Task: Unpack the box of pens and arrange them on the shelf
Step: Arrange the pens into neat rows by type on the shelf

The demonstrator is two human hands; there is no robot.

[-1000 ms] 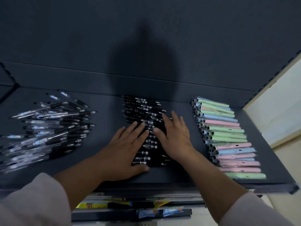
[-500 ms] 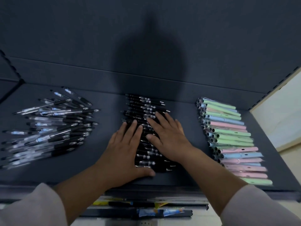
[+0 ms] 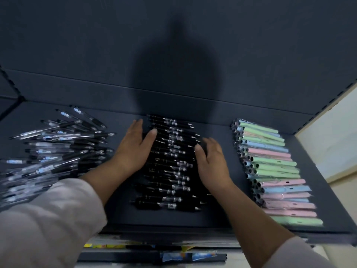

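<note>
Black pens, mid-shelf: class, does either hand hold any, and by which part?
Neither grips any. The left hand and right hand press, open, against opposite sides of the row of black pens, at the pens' ends.

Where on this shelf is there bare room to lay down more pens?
Bare: the lane between the black pens and pastel pens, and the front strip of the shelf before the black pens. Crowded: the left, under the clear pens heap.
</note>
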